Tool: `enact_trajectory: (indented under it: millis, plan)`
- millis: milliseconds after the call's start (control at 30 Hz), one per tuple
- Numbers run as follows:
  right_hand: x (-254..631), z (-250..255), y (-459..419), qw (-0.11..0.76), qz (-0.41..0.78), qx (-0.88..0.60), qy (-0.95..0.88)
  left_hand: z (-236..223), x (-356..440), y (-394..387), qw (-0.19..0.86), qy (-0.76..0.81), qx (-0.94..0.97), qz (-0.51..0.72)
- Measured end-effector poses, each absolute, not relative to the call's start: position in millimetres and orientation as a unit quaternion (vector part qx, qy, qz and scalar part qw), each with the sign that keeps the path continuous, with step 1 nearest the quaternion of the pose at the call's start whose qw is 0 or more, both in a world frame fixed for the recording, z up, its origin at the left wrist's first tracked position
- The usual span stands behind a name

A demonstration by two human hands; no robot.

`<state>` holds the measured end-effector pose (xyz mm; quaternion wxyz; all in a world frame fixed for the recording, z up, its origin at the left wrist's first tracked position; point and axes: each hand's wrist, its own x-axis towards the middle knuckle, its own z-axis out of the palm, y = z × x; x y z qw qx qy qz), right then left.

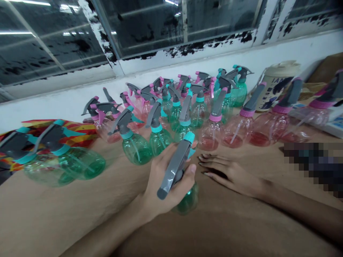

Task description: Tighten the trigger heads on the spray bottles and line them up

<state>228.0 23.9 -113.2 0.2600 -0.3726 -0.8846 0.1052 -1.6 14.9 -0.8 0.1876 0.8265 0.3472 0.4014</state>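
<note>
My left hand (164, 176) is wrapped round the neck of a green spray bottle (188, 200) with a grey trigger head and a teal nozzle. The bottle stands in front of me on the wooden table, its neck hidden by my fingers. To its right my right hand (227, 173) lies on the table with its fingers stretched out, holding nothing. Just beyond my hands stand green spray bottles (136, 148) with teal collars and pink spray bottles (210, 137) with pink collars. Coloured liquid shows low in several of them.
Two green bottles (83, 162) stand at the left by a red and yellow cloth (80, 132). More bottles crowd back towards the white wall (61, 89) under the windows. A cream tumbler (278, 82) stands behind the pink bottles at the right, near a cardboard box (328, 71).
</note>
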Motion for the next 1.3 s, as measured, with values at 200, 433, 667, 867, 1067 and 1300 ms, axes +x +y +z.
enact_trajectory:
  millis: [200, 433, 667, 867, 1067, 1300]
  plan:
    - [228.1, -113.3, 23.3, 0.254, 0.102, -0.377, -0.885, -1.1, -1.5, 14.7, 0.200, 0.342, 0.827, 0.400]
    - [227.7, -113.7, 23.5, 0.256, 0.101, -0.380, -0.883, -0.9, -1.2, 15.3, 0.188, 0.338, 0.828, 0.407]
    - [227.7, -112.2, 23.0, 0.259, 0.102, -0.376, -0.884, 1.0, -0.9, 14.3, 0.198, 0.344, 0.825, 0.402]
    - [227.2, -112.1, 23.0, 0.249, 0.102, -0.378, -0.886, 3.9, -2.5, 12.4, 0.190, 0.354, 0.831, 0.385]
    - [226.9, -112.2, 23.5, 0.250, 0.104, -0.377, -0.886, -0.6, -0.2, 16.1, 0.182, 0.348, 0.828, 0.400]
    - [227.4, -112.0, 23.2, 0.256, 0.108, -0.377, -0.884, -2.0, 0.2, 15.4, 0.174, 0.353, 0.827, 0.401]
